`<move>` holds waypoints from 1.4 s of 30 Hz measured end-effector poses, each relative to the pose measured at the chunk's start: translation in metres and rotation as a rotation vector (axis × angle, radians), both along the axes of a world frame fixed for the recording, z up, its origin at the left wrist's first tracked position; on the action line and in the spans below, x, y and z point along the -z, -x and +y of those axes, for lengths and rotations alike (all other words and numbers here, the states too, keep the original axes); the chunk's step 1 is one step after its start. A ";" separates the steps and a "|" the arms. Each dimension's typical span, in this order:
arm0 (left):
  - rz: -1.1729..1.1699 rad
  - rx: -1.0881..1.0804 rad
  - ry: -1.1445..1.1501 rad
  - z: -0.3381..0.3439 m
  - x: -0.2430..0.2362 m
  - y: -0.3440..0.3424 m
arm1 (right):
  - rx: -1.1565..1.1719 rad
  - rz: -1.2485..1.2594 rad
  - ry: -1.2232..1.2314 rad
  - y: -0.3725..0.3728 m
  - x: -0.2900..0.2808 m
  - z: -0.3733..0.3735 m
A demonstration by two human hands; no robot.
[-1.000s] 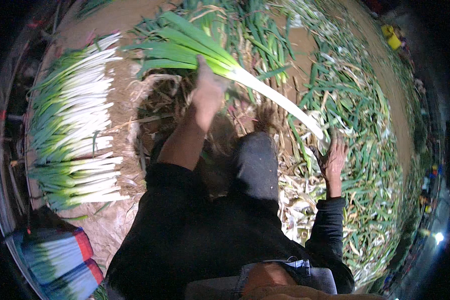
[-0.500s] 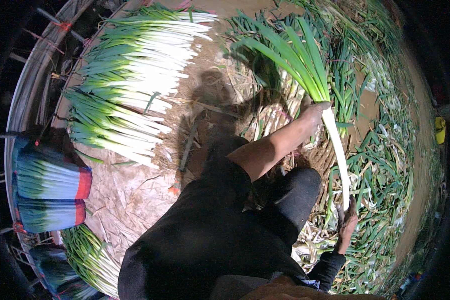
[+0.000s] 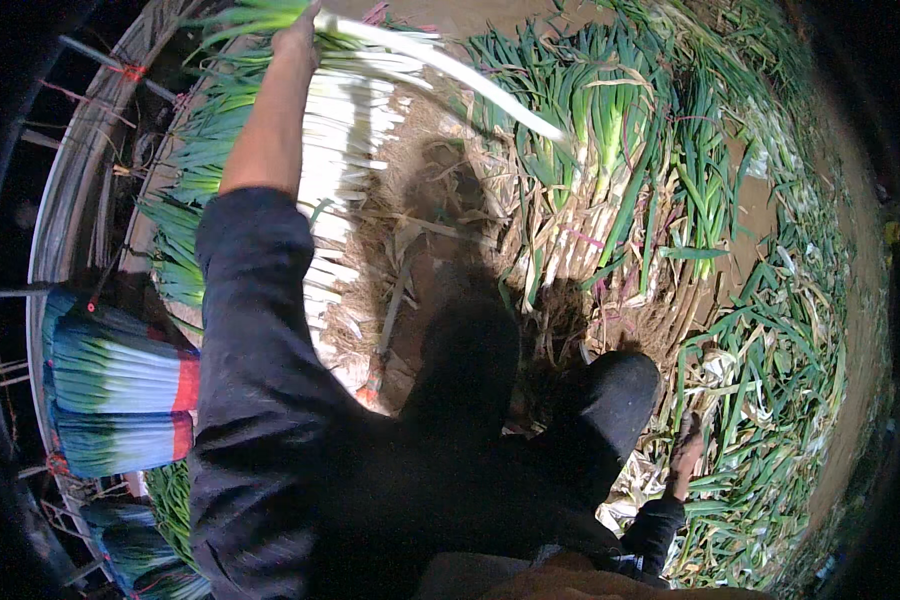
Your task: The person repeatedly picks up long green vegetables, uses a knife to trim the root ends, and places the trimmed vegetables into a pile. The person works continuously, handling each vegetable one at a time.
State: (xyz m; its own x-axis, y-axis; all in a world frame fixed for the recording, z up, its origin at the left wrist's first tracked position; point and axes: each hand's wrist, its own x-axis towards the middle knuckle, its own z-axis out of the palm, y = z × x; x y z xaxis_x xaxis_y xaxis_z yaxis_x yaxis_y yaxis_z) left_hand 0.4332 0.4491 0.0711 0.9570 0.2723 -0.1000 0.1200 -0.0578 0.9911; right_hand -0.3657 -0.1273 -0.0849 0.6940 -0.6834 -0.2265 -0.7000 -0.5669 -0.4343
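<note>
My left hand (image 3: 298,42), its arm stretched far to the upper left, is closed round a long leek (image 3: 450,68) just where the green leaves meet the white stalk. The white end reaches right, toward the middle. Beneath it and my forearm lies a row of clean leeks (image 3: 355,130), white ends to the right. My right hand (image 3: 686,455) is low at the right by my knee, over loose peelings (image 3: 710,375); its fingers are dim and I cannot make out whether they hold anything.
Untrimmed leeks (image 3: 590,140) with dry outer leaves lie ahead of my knee. Stripped leaves (image 3: 770,420) cover the ground at the right. Wrapped leek bundles (image 3: 120,380) with red bands stand at the left, beside a curved rail (image 3: 55,190). More leeks (image 3: 170,500) lie below them.
My left hand has swung from the right to the upper left, carrying the leek over the clean row. The leek has left my right hand, which has stayed low at the right.
</note>
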 end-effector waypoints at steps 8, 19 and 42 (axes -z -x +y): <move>0.479 0.499 -0.758 0.008 0.368 0.382 | -0.232 -0.077 0.271 0.087 0.152 0.010; 0.810 0.446 -0.125 0.044 0.432 0.681 | 0.105 -0.287 -0.095 0.098 0.175 -0.004; 0.647 -0.038 0.319 0.055 0.482 0.832 | 0.052 -0.336 -1.011 -0.112 -0.081 0.026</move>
State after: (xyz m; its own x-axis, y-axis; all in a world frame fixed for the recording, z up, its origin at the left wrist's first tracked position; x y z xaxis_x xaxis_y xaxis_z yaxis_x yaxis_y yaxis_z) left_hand -0.3984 0.5037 -0.4114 0.6698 0.1669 -0.7236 0.6846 0.2388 0.6887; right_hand -0.2533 -0.1010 -0.0042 0.8017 -0.3155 -0.5077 -0.4701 0.1919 -0.8615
